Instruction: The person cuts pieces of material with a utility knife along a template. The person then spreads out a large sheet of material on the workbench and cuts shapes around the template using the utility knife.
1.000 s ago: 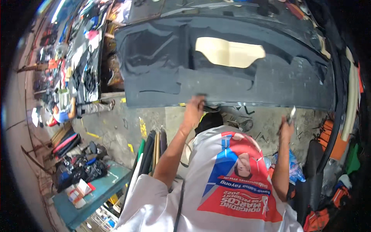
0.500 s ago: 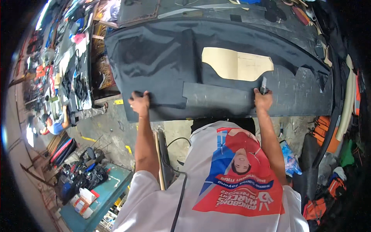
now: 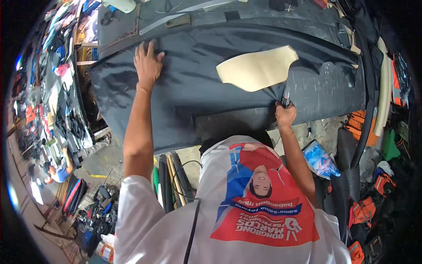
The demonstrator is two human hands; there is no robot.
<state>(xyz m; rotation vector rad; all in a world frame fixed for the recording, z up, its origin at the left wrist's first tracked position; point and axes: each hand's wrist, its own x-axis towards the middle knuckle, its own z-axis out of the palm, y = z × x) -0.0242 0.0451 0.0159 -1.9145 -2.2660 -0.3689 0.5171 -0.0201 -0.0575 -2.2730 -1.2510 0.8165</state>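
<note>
A large sheet of black fabric [image 3: 176, 88] lies over the dark work table. Flat on its left part rests my left hand [image 3: 148, 64], fingers spread. My right hand [image 3: 285, 114] is closed round a utility knife [image 3: 286, 99] whose blade points away from me. Creases in the fabric run toward its fingers, which are at the fabric's edge. A cream paper pattern [image 3: 259, 68] with a curved outline lies on the fabric, just beyond the knife.
The scratched table top [image 3: 325, 92] shows right of the fabric. A metal ruler [image 3: 162, 23] and scissors [image 3: 109, 17] lie at the far side. Orange bags [image 3: 362, 127] and a blue plastic bag [image 3: 321, 160] are on the right. Another person [image 3: 59, 169] is far left.
My left hand moved from the fabric's near left edge to farther up on it, opening flat. The paper pattern turned and shifted left. Right-hand fabric is now drawn into creases.
</note>
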